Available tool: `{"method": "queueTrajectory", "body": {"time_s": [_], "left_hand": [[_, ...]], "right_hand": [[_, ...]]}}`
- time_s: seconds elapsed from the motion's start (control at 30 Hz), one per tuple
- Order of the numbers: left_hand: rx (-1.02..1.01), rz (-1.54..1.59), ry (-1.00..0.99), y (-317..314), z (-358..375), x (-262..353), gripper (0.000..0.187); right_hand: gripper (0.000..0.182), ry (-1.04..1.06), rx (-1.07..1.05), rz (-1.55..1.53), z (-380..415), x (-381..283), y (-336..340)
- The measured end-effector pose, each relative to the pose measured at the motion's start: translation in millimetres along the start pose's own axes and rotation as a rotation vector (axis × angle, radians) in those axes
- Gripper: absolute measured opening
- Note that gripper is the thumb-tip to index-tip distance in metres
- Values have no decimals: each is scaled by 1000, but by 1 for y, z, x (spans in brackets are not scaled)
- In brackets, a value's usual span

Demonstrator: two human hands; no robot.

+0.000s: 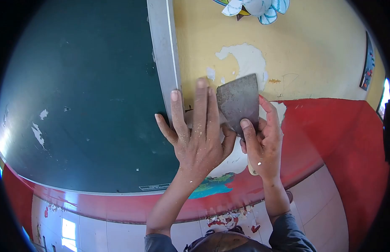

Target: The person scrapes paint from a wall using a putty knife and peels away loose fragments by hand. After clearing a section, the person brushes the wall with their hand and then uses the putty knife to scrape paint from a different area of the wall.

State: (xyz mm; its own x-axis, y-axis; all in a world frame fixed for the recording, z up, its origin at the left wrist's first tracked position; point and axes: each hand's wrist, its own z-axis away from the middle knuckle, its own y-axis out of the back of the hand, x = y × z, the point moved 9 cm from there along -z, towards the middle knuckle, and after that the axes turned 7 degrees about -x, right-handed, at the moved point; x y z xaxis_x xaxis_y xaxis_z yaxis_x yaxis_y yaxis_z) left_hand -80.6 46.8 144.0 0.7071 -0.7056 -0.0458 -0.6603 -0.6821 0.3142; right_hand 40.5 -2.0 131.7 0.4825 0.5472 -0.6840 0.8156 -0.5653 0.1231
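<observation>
Yellow-and-red wall, white patches showing through. Green board at left; its metal edge partly behind the left hand. That hand: fingers spread, nothing visibly gripped; wall contact can't be told. Right hand holds the scraper before the wall, thumb against it, blade upward. Probably best: low blade angle, short strokes from patch edges, corners clear of the metal. Paint flakes lie on the floor.
</observation>
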Motion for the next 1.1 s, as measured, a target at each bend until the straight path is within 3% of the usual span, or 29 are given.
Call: {"method": "queueTrajectory", "body": {"time_s": [0.2, 0.47, 0.57, 0.6, 0.7, 0.73, 0.93, 1.03, 1.1], "left_hand": [[-5, -37, -5, 1, -2, 2, 67], [57, -3, -26, 7, 1, 1, 59], [157, 225, -153, 20, 13, -4, 49], [232, 359, -135, 27, 17, -9, 24], [247, 366, -240, 26, 23, -3, 1], [278, 352, -203, 28, 22, -2, 14], [230, 332, -293, 19, 22, 8, 7], [170, 255, -172, 20, 12, 4, 13], [108, 143, -102, 12, 8, 5, 30]], "right_hand": [[45, 69, 26, -52, -4, 6, -5], [44, 435, 58, 88, -1, -1, 1], [41, 506, 32, 238, 8, -1, 11], [41, 506, -10, 302, 15, 0, 16], [39, 647, -39, 495, 31, -8, 25], [38, 715, -29, 561, 37, -12, 26], [41, 493, 33, 388, 35, 13, 49], [45, -10, 57, -19, 32, 36, 46], [49, -174, 3, -175, 35, 42, 32]]}}
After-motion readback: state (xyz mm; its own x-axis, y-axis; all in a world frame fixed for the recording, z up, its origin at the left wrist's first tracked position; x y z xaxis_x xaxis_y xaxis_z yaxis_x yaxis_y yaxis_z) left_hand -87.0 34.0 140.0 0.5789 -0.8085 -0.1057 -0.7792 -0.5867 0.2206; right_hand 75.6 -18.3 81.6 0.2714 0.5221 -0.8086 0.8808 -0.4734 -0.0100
